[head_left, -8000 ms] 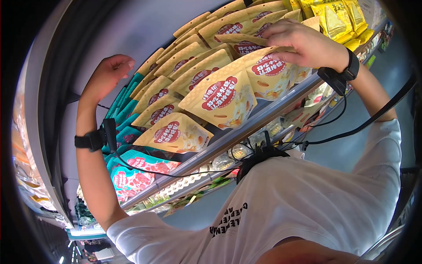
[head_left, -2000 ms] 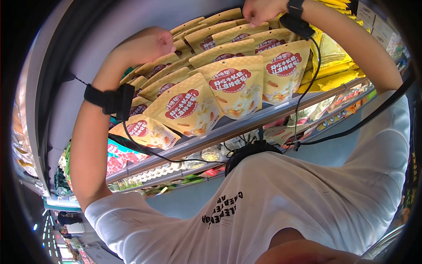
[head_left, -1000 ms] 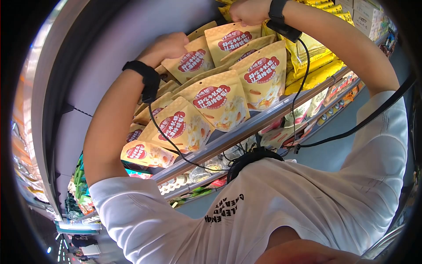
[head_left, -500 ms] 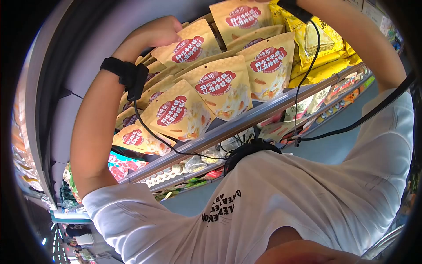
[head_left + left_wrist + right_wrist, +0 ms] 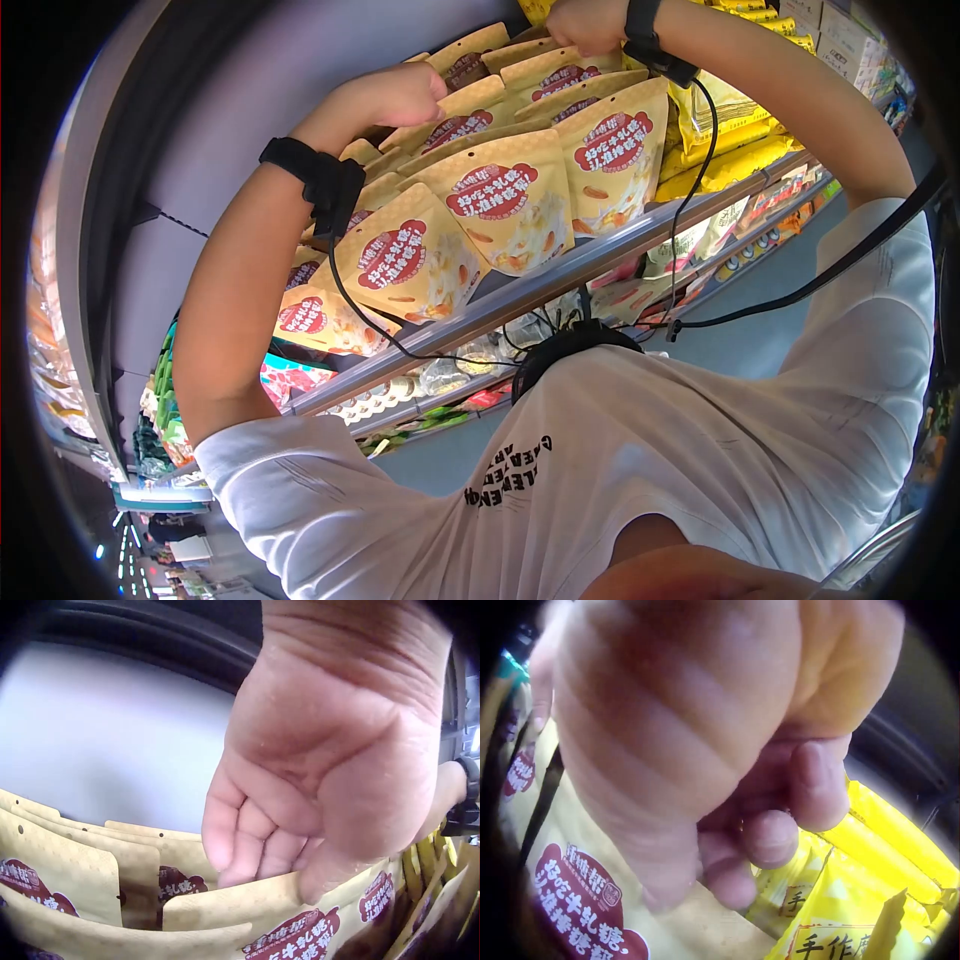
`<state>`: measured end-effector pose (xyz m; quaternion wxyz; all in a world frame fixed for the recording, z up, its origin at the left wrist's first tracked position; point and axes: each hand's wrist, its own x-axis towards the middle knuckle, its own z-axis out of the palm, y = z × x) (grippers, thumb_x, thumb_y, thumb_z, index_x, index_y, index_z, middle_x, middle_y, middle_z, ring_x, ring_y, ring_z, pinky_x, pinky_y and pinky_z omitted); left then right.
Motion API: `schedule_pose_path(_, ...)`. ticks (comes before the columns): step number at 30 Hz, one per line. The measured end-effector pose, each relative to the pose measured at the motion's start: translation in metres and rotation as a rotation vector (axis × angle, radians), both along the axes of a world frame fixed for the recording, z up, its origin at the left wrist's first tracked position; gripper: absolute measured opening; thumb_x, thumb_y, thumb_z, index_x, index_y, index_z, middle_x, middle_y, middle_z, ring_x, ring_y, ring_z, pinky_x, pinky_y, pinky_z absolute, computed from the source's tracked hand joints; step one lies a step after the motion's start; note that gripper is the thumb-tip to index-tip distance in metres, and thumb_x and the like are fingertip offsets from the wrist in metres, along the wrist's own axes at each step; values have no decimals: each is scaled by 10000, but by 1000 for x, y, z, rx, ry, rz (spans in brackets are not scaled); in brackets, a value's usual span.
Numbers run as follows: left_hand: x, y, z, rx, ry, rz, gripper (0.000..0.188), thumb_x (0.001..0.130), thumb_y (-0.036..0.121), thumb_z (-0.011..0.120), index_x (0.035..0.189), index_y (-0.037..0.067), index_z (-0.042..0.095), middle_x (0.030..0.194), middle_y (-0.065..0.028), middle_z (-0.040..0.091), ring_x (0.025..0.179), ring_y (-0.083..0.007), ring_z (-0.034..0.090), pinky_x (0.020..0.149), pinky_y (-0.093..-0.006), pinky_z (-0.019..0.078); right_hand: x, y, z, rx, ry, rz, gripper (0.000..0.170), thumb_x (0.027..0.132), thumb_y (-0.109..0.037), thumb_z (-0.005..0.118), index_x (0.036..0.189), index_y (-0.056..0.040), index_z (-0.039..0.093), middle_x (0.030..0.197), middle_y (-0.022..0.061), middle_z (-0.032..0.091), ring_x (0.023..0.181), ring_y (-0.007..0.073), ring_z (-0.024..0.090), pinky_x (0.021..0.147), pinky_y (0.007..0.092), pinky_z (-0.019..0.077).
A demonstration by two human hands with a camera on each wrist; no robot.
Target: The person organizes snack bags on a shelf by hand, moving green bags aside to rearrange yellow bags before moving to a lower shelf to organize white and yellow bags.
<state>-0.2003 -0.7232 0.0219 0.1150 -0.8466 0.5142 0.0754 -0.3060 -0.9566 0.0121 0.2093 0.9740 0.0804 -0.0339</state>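
Tan stand-up nougat pouches point(image 5: 510, 195) with red labels stand in tight rows on a shelf. My left hand point(image 5: 400, 95) is over the back rows at the left; in the left wrist view its thumb and curled fingers pinch the top edge of a nougat pouch point(image 5: 240, 906). Farther right, my right hand point(image 5: 590, 25) pinches the top of another nougat pouch point(image 5: 560, 72). The right wrist view shows the thumb in front of that pouch point(image 5: 577, 900) and the fingers behind its edge. Front pouches hide the lower parts of both.
Yellow snack packets point(image 5: 725, 135) lie stacked right of the pouches. A clear rail point(image 5: 480, 325) edges the shelf, with more goods below. Pink-and-teal packs point(image 5: 290, 378) sit at the left end. A wall point(image 5: 270, 90) rises behind. Black cables point(image 5: 690, 210) hang from both wrists.
The right hand has gone from the front pouches to the back. Both hands took hold of back pouches and raised them; these now sit lower behind the front rows than half a second ago.
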Motion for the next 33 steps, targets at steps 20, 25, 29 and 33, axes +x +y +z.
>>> schedule_pose_path(20, 9, -21, 46, -74, 128, -52, 291, 879, 289, 621, 855, 1, 641, 738, -28, 621, 632, -131, 563, 589, -282, 464, -98, 0, 33, 333, -340, 98, 247, 822, -296, 633, 879, -59, 673, 798, 175, 657, 753, 352, 628, 668, 423, 480)
schedule_pose_path(25, 42, -73, 42, -162, 65, -187, 279, 842, 298, 655, 850, 20, 659, 741, -56, 645, 648, -155, 582, 598, -330, 478, -122, -7, 25, 352, -363, 3, 232, 818, -285, 628, 879, -67, 679, 789, 167, 659, 756, 367, 627, 670, 436, 484)
schedule_pose_path(29, 67, -104, 22, -141, 147, -241, 244, 826, 271, 664, 841, 28, 659, 739, -62, 646, 657, -174, 578, 613, -351, 477, -128, -11, 18, 383, -401, 35, 223, 802, -270, 630, 873, -66, 686, 786, 168, 663, 762, 367, 633, 671, 438, 487)
schedule_pose_path(33, 72, -111, 9, 243, -92, -170, 363, 761, 361, 680, 793, 0, 670, 697, -126, 638, 626, -247, 575, 612, -397, 479, -131, -13, 16, 390, -409, 57, 225, 801, -266, 626, 859, -57, 686, 776, 172, 660, 759, 366, 634, 672, 440, 491)
